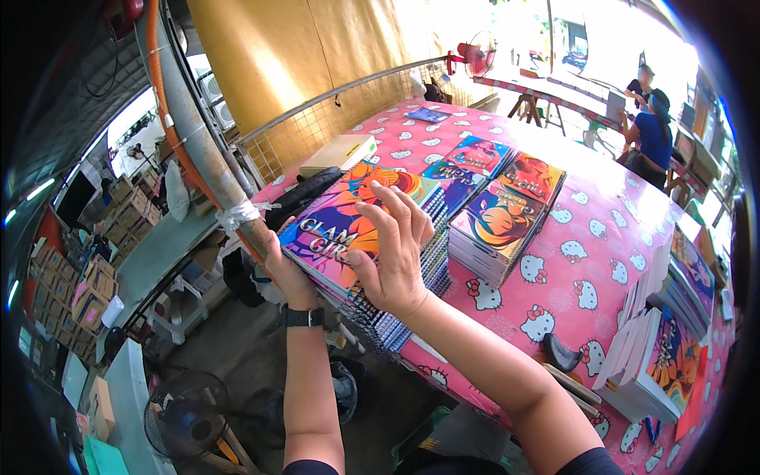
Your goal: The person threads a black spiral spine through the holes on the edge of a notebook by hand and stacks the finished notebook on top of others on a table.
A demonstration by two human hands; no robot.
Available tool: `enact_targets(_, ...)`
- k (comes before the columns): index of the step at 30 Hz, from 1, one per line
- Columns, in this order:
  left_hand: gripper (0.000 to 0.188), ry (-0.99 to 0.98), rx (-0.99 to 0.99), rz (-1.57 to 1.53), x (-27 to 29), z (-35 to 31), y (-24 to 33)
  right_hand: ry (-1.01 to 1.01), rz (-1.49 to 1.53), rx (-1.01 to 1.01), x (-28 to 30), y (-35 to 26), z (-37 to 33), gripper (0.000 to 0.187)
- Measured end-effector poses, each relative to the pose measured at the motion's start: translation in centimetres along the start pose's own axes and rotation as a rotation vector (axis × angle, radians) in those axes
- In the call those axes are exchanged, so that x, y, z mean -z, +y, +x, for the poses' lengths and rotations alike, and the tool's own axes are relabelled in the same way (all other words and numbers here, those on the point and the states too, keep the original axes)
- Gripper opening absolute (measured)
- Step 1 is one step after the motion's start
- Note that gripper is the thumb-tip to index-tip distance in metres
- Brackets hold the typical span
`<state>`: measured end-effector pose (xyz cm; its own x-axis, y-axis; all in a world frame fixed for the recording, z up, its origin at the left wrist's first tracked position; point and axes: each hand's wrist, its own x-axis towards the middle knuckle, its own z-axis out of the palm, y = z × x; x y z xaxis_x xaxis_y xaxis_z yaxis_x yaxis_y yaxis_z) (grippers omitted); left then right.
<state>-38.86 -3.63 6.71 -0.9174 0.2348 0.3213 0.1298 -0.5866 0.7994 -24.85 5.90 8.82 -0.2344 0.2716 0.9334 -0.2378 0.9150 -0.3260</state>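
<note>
A stack of spiral notebooks [348, 222] with colourful cartoon covers lies at the near left edge of a table with a pink patterned cloth [586, 261]. My left hand [286, 273] grips the stack's left edge from underneath, a black watch on its wrist. My right hand [392, 245] rests flat on the top cover with its fingers spread. Behind this stack stand more stacks of the same kind of notebook [503, 218], [467, 162].
Piles of notebooks [657, 356] sit at the table's right edge. A beige box [340, 153] lies by a wire mesh fence [317, 127]. A pole [206, 150] rises at left. A floor fan [186, 412] stands below. A person in blue [651, 134] stands far right.
</note>
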Motion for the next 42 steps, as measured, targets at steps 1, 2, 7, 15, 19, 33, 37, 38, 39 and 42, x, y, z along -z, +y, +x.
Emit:
enact_targets(1,0.057,0.008,-0.006,-0.002,0.0,0.0,0.1,-0.002,0.020,-0.003,0.0,0.1,0.0,0.052)
enact_targets(2,0.056,0.016,-0.036,-0.007,0.4,0.1,0.1,-0.005,0.040,-0.006,0.1,0.2,0.0,0.051)
enact_targets(7,0.056,0.086,-0.085,0.002,1.2,-0.5,-1.0,0.199,0.057,-0.496,1.1,7.7,1.9,0.039)
enact_targets(15,0.065,0.096,-0.190,0.219,0.1,-1.4,-0.6,0.197,0.416,-0.753,0.2,11.3,0.1,0.046)
enact_targets(19,0.065,0.094,-0.106,-0.005,1.3,0.0,-2.3,0.216,0.336,-0.659,-0.1,11.3,-0.1,0.043)
enact_targets(33,0.043,0.038,-0.166,0.010,0.4,0.2,-1.3,0.298,0.432,-0.565,-1.0,11.3,0.6,0.035)
enact_targets(37,0.041,-0.022,-0.075,-0.043,1.0,0.2,-0.4,0.136,0.616,-0.681,-0.3,11.3,0.5,0.025)
enact_targets(38,0.041,-0.010,-0.099,0.025,1.0,0.3,-0.6,0.161,0.554,-0.675,-0.2,11.4,0.4,0.023)
enact_targets(39,0.041,0.001,-0.126,0.097,0.8,0.2,-0.5,0.154,0.521,-0.666,-0.3,11.5,0.4,0.023)
enact_targets(42,0.041,0.040,-0.156,0.155,0.2,-0.3,-0.2,0.106,0.413,-0.656,0.3,11.4,0.5,0.025)
